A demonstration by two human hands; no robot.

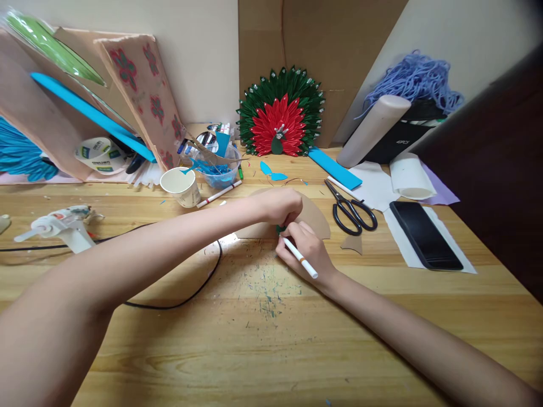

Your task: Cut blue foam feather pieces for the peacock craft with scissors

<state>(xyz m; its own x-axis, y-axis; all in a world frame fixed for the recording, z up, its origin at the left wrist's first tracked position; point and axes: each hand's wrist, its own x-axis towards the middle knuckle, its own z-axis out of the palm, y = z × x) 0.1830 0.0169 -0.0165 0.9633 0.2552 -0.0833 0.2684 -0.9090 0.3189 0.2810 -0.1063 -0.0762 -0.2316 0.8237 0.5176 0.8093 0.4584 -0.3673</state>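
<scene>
- The step in hand looks like marking or tracing around a small green piece (280, 229) on a tan card cut-out (316, 217) that lies flat on the table (263, 339), near its middle.
- The left hand (278, 206) rests knuckles-up on the card, fingers curled down and pinching or pressing the green piece; the piece is mostly hidden, so its shape cannot be told.
- The right hand (307, 251) is closed in a writing grip around a white marker pen (300, 258), thumb and forefinger near the tip.
- The pen's long axis runs diagonally: tip up and to the left, touching or just beside the green piece, back end down and to the right over the wrist. It has an orange band near mid-length.
- The card cut-out has a rounded, fan-like upper edge and a straight lower edge running roughly left to right; its curved side faces away from the person.
- My judgement: the next move calls for the left hand to keep the green piece steady while the pen tip follows its edge closely, with small wrist motion.
- Black scissors (352, 212) lie just right of the card, blades pointing up and left; a small card offcut (352, 244) sits below them.
- A black phone (424, 234) lies further right, and a paper cup (181, 186) and a glue gun (59, 223) stand to the left.
</scene>
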